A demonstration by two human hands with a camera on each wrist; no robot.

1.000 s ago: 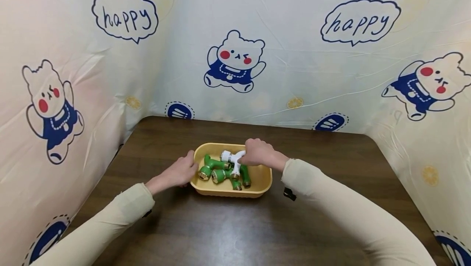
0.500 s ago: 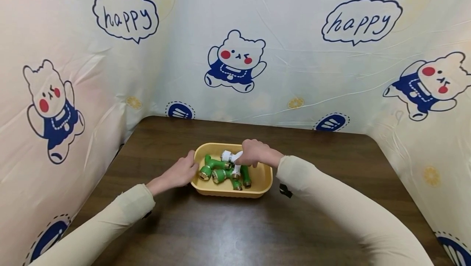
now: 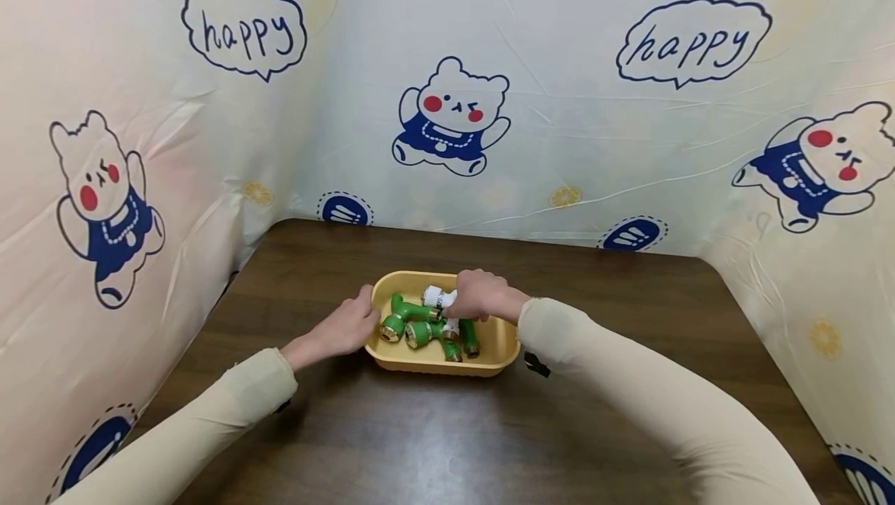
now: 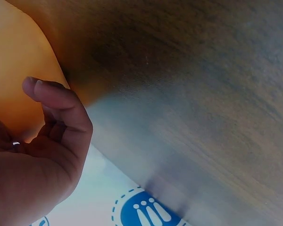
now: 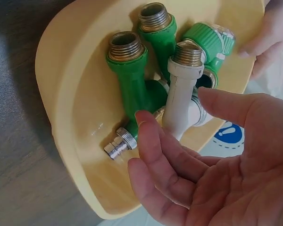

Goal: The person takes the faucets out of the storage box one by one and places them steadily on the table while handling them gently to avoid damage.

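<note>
A yellow plastic basin [image 3: 499,346] holds several green taps [image 3: 414,311] and one white tap [image 3: 437,297]. My left hand [image 3: 344,326] grips the basin's left end. In the right wrist view its thumb lies over the inside of the rim. My right hand [image 3: 485,295] reaches down over the white tap and hides part of it in the head view. From the right wrist, the threaded end of the white tap [image 5: 179,94] stands between thumb and loosely bent fingers, with space left around it. A green tap [image 5: 132,84] lies just beyond those fingertips.
The basin stands on a dark brown wooden table [image 3: 391,443]. Pale cloth walls [image 3: 559,124] printed with cartoon bears enclose the table's back and both sides.
My right hand has shifted a little left and down over the white tap, covering more of it. The left hand keeps its place on the basin, and the taps look unmoved.
</note>
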